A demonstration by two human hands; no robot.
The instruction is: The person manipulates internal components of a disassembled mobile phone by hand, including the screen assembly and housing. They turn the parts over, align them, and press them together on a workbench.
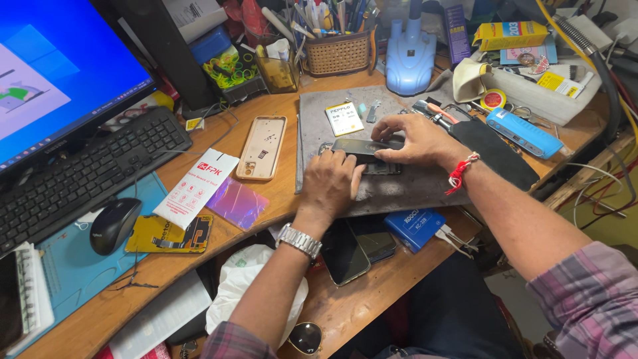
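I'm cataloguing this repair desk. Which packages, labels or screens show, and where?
Monitor: far left, blue screen.
White sleeve: beside keyboard, red print.
Yellow box: top right.
Blue box: by the left hand.
White card: grey mat, beyond the right hand.

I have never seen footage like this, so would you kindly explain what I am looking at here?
This is one picture from a camera worn on a person's head, looking down at their own two bare hands over a cluttered wooden desk. There is no machine. Both hands rest on a dark phone lying on a grey mat: the left hand, with a wristwatch, presses its near side, and the right hand, with a red thread at the wrist, presses its far edge. Beside the mat lie a beige phone case, a white packet and a small battery. A keyboard, mouse and monitor stand to the left.
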